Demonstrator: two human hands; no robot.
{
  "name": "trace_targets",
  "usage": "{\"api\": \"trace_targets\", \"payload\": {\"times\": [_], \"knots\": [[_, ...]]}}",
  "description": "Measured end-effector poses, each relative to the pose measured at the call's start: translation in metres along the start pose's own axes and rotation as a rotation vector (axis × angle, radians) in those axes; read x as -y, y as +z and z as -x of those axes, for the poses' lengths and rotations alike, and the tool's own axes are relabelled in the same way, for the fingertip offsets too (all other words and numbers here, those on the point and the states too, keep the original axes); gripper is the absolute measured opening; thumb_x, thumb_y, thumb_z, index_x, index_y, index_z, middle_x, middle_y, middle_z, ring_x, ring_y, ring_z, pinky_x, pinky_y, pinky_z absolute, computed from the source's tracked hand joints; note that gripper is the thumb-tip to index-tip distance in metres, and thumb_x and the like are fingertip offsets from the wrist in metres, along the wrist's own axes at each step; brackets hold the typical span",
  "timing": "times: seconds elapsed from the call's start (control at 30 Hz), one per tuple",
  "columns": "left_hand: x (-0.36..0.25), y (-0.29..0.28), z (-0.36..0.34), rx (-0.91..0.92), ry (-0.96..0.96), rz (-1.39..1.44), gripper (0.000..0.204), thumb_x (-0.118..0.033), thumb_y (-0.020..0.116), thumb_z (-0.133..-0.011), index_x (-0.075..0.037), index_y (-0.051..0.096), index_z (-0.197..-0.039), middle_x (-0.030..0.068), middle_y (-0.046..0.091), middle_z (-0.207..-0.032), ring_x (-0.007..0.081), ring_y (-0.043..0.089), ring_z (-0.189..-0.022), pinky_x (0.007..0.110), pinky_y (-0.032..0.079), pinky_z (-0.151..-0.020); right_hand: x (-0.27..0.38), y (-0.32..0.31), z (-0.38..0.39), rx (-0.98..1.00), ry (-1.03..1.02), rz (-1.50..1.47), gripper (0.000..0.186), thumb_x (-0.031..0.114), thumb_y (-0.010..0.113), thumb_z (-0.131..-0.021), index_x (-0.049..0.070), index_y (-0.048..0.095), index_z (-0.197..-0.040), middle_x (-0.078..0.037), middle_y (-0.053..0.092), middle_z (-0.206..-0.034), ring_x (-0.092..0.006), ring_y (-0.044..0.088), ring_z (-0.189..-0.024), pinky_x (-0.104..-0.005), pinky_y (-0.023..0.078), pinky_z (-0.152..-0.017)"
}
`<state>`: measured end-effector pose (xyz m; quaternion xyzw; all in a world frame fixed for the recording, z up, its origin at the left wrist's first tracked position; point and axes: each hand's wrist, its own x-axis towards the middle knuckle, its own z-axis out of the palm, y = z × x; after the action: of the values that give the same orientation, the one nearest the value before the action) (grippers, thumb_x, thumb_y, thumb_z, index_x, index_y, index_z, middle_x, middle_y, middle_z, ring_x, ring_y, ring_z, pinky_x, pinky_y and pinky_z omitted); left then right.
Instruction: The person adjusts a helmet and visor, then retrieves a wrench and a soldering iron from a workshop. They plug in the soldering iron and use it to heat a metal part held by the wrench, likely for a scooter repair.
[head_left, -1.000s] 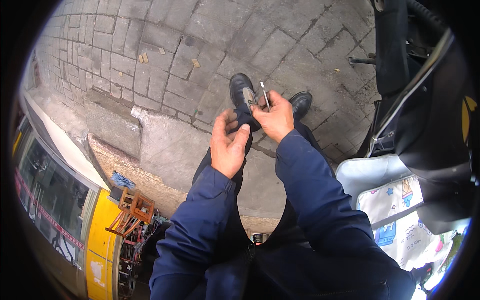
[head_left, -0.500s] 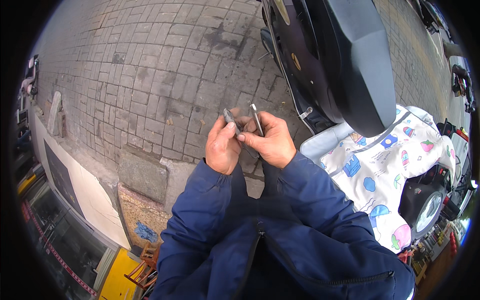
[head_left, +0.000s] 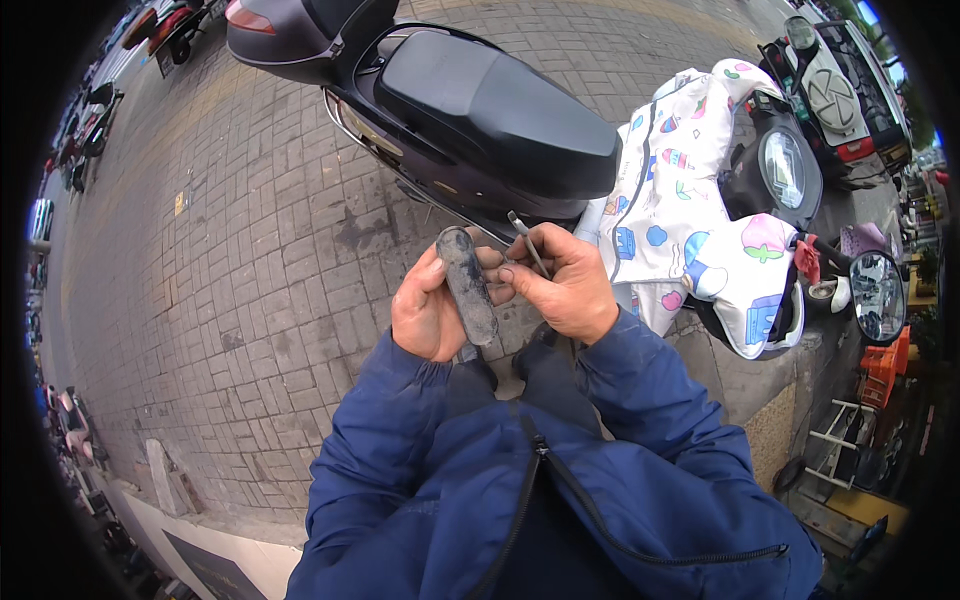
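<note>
My left hand is closed around a long, flat, dusty grey-black piece with rounded ends, its broad face turned up. Its exact kind does not show. Close beside it, my right hand grips a thin metal rod that slants up to the left with a flattened bright tip. The rod's lower end is hidden in the palm. My right thumb and fingertips come together near the edge of the grey-black piece; whether they touch it I cannot tell.
A dark scooter with a rear box stands just ahead. A white patterned cover drapes over its front at the right, near a mirror. Grey paving stretches out on the left. An off-road vehicle is at the far right.
My view has swung to the right, bringing the whole scooter into sight. The grey-black piece has turned from edge-on to its broad face. Both hands keep their hold.
</note>
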<state>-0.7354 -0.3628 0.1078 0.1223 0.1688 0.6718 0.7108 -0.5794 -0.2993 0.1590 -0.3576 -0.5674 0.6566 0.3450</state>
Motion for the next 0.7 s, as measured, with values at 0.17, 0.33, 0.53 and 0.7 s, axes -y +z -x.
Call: {"api": "trace_targets", "payload": {"times": [0.17, 0.33, 0.53, 0.7], "knots": [[0.038, 0.061, -0.002, 0.068, -0.219, -0.022, 0.042, -0.027, 0.039, -0.094, 0.001, 0.046, -0.124, 0.0161, 0.061, -0.108, 0.0291, 0.063, -0.096, 0.044, 0.054, -0.082, 0.037, -0.039, 0.067, -0.177, -0.075, 0.036, 0.010, -0.005, 0.063, -0.083, -0.006, 0.058, -0.091, -0.009, 0.065, -0.080, -0.0135, 0.066, -0.070, -0.0252, 0.053, -0.060], [0.091, 0.116, 0.007, 0.055, -0.351, -0.180, 0.037, -0.025, 0.038, -0.095, 0.002, 0.049, -0.117, 0.0169, 0.062, -0.100, 0.0252, 0.064, -0.086, 0.039, 0.056, -0.075, 0.051, -0.077, 0.138, -0.411, -0.184, 0.191, 0.015, -0.003, 0.067, -0.080, -0.004, 0.058, -0.092, -0.006, 0.063, -0.081, -0.0085, 0.061, -0.072, -0.0220, 0.049, -0.062], [0.178, 0.178, 0.043, 0.198, -0.332, -0.467, 0.024, -0.008, 0.054, -0.089, 0.003, 0.053, -0.110, 0.0156, 0.064, -0.090, 0.0190, 0.064, -0.073, 0.032, 0.057, -0.065, 0.062, -0.128, 0.245, -0.581, -0.233, 0.154, 0.016, -0.007, 0.066, -0.080, -0.004, 0.059, -0.094, -0.005, 0.065, -0.085, -0.0093, 0.063, -0.078, -0.0228, 0.051, -0.065], [0.260, 0.224, 0.080, 0.364, -0.387, -0.507, 0.018, -0.001, 0.062, -0.085, 0.003, 0.056, -0.102, 0.0127, 0.065, -0.083, 0.0162, 0.063, -0.069, 0.027, 0.054, -0.057, 0.066, -0.166, 0.339, -0.692, -0.292, 0.155, 0.014, -0.008, 0.065, -0.081, -0.005, 0.058, -0.093, -0.006, 0.065, -0.084, -0.0107, 0.064, -0.073, -0.0233, 0.053, -0.064]]}}
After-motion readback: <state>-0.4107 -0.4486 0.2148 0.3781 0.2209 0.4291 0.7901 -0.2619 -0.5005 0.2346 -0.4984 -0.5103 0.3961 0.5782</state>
